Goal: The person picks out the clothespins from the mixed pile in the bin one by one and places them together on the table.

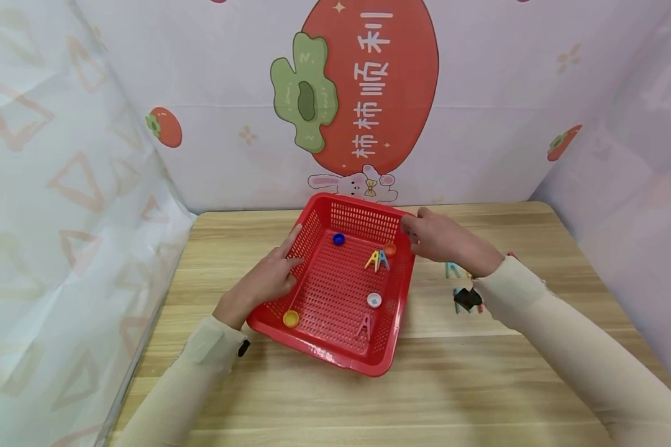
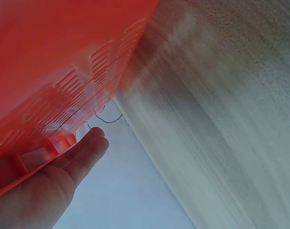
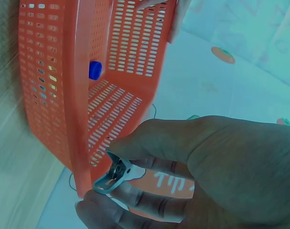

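Clip (image 3: 117, 174) at the red basket's (image 1: 330, 285) far right corner
The right hand (image 1: 437, 237) pinches the clip; the left hand (image 1: 265, 279) grips the left rim of the basket, which sits toward the worktop's (image 1: 453, 385) back edge with other clips (image 1: 373, 256) inside.

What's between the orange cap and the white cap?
The head view shows a blue clothespin between them, with a yellow clothespin beside it.

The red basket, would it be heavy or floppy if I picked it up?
The red basket is probably light for its size, because its walls look thin and full of slots. It seems fairly stiff, since its sides stand up under a wide rim. If it tipped, the loose blue cap inside would likely slide.
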The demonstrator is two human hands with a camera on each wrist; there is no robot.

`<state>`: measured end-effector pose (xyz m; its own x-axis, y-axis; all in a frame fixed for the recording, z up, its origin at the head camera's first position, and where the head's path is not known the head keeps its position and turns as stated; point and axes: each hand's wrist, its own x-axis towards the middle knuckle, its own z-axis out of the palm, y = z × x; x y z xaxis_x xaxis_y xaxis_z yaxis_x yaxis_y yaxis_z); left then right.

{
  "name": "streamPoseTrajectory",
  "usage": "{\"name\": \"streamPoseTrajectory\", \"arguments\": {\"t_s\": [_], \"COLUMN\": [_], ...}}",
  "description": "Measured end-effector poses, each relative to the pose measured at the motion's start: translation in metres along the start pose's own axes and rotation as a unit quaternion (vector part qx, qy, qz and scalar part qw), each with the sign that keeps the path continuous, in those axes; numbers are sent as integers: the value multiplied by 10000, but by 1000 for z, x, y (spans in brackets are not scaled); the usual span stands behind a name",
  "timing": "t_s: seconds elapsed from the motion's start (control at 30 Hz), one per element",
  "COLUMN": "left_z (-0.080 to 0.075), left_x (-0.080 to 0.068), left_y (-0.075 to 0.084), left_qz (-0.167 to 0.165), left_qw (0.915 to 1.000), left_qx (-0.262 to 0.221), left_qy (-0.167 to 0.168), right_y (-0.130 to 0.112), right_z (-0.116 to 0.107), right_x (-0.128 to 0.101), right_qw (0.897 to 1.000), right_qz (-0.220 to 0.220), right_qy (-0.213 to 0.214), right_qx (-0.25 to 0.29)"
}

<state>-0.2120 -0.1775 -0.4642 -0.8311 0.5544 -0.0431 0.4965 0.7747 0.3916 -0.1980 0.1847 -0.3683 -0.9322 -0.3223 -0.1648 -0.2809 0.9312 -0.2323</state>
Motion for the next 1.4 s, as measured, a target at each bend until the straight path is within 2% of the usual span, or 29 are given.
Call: {"name": "streamPoseTrajectory", "arguments": {"t_s": [0.5, 0.73, 1.23, 1.4], "left_z": [-1, -2, 2, 1], "left_x": [-1, -2, 0, 0], "left_y": [0, 1, -4, -3], "left_qz": [22, -25, 115, 72], "left_qw": [10000, 10000, 9999, 9999], "left_qx": [7, -51, 111, 90], "left_qy": [-10, -34, 41, 20], "right_y": [23, 37, 76, 90], "right_z": [3, 4, 18, 25], "right_x": [-25, -39, -68, -78], "right_qw": [9997, 9999, 9997, 9996], "right_qz": [-135, 86, 205, 219], "right_qy": [180, 90, 96, 142], "right_qx": [62, 112, 114, 94]}}
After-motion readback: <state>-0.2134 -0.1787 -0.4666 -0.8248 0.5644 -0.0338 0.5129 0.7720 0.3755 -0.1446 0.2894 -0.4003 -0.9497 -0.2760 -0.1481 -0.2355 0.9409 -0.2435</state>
